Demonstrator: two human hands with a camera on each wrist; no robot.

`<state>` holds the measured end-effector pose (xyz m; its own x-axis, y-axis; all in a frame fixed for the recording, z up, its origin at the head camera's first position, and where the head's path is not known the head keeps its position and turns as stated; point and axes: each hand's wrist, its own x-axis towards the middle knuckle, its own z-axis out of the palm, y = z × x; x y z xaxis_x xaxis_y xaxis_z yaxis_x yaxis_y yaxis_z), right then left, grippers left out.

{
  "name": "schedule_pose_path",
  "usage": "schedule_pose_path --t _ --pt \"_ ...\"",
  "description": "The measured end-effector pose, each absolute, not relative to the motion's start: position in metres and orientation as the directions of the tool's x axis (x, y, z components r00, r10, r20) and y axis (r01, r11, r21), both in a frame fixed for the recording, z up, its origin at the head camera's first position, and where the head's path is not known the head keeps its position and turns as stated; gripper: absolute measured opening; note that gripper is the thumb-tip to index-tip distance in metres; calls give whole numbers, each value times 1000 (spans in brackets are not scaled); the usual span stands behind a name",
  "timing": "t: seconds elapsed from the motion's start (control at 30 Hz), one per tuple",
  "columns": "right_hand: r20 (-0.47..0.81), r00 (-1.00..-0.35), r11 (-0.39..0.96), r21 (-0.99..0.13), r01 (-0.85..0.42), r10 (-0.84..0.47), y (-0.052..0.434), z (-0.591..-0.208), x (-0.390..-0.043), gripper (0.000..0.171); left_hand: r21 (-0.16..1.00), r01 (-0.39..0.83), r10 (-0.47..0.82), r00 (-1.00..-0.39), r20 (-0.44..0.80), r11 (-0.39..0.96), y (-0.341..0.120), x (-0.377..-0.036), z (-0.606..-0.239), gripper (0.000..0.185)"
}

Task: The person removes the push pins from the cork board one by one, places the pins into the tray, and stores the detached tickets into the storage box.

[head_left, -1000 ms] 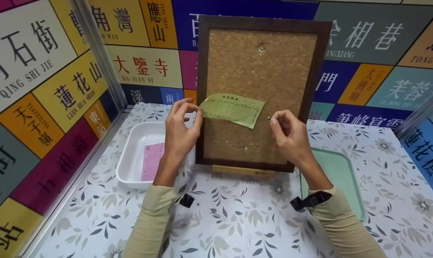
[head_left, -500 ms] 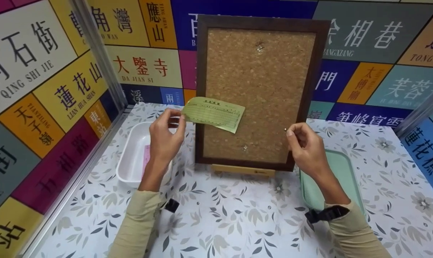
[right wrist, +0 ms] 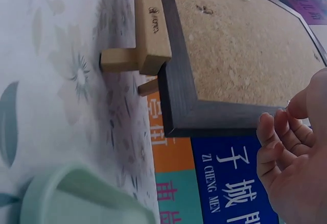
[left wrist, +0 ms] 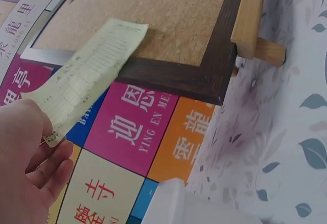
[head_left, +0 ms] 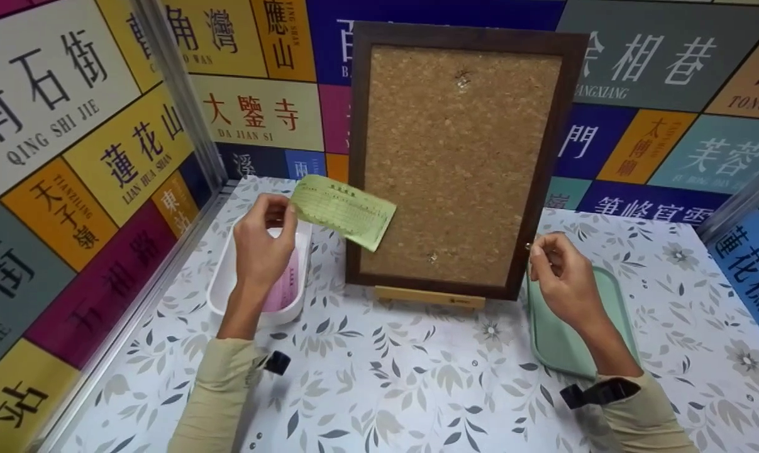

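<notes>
My left hand [head_left: 261, 242] pinches the slip [head_left: 343, 211] by its corner above the tub [head_left: 223, 286]; my right hand [head_left: 565, 281] pinches a pin [head_left: 528, 246] beside the corkboard [head_left: 461, 157]

two bare hands, no rings, gloves or watch. left hand [head_left: 261, 242] and right hand [head_left: 565, 283] both bare to the wrist. wore long, close-fitting sleeves in a pale beige-khaki cloth, left sleeve [head_left: 219, 396] and right sleeve [head_left: 637, 418], plain, without print or buttons, softly creased along the forearm. carried a black strap at each cuff: left strap [head_left: 277, 363] with a small blocky black piece jutting out beside the cuff, right strap [head_left: 599, 393] as a dark band wrapped across the sleeve end. fingernails short and unpainted in the wrist views. nothing else of the body seen.
</notes>
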<state>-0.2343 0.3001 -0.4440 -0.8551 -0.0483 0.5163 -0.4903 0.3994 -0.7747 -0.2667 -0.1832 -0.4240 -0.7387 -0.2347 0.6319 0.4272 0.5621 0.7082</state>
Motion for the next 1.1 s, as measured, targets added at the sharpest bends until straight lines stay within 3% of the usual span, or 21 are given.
schedule_pose_path --t 0.5,1.1 --pt "445 -894 537 -767 -351 51 332 -459 -230 13 727 416 -256 -744 618 547 -197 -268 -424 14" --pt "366 -930 584 -755 -299 -3 361 -470 -244 17 698 391 -231 -751 618 600 -210 -268 -420 16"
